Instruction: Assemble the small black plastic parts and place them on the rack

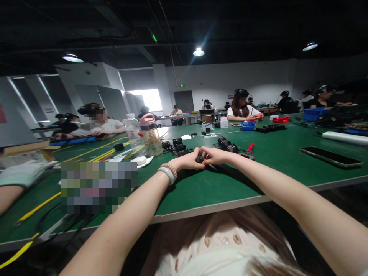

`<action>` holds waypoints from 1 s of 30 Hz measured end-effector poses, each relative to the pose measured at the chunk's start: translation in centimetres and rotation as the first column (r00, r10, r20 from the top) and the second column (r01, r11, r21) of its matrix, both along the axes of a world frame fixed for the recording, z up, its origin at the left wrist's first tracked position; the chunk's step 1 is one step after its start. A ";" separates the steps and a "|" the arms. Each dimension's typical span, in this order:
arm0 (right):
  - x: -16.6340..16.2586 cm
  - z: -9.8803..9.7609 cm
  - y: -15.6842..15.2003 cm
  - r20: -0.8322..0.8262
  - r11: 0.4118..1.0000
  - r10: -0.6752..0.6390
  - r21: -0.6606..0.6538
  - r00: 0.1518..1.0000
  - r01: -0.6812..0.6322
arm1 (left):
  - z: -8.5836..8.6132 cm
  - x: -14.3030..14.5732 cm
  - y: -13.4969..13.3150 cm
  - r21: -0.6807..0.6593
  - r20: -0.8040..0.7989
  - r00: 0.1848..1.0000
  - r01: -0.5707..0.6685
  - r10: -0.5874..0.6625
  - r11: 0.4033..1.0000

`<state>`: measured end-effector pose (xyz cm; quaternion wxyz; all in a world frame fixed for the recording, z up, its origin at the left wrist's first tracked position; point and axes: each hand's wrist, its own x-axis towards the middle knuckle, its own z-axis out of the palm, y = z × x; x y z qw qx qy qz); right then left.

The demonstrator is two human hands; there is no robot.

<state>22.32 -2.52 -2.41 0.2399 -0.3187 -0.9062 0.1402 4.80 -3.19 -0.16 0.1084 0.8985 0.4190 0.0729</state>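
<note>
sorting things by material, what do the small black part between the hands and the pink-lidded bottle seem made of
Black part: possibly matt plastic, judging by its dark surface, but mostly hidden. Pink-lidded bottle: likely smooth plastic, amber-tinted and see-through; glass remains possible.

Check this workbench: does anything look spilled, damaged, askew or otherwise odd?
Nothing looks spilled or toppled: the pink-lidded bottle stands upright on the green table. The pixelated patch at left looks odd, hiding what lies there. The black part at the left hand and right hand is too covered to judge.

Plastic-looking part [199, 157], smooth tabletop [186, 197], glossy phone screen [330, 156], clear plastic bottle [133, 133]
</note>
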 end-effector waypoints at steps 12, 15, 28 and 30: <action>0.0 0.2 -0.1 0.016 0.999 0.009 0.042 1.000 -0.009 | 0.0 0.1 0.2 0.014 -0.011 1.000 -0.024 0.024 1.000; 0.0 0.1 0.0 0.011 0.999 0.016 0.047 1.000 -0.017 | 0.0 0.1 0.2 0.007 -0.010 1.000 -0.024 0.024 1.000; 0.2 0.0 0.3 -0.005 1.000 0.014 0.012 1.000 -0.014 | -0.1 0.0 0.5 0.017 0.002 1.000 -0.001 0.001 1.000; 0.2 -0.1 0.4 -0.008 1.000 0.012 0.018 1.000 -0.011 | -0.1 0.0 0.4 0.010 0.002 1.000 0.001 -0.001 1.000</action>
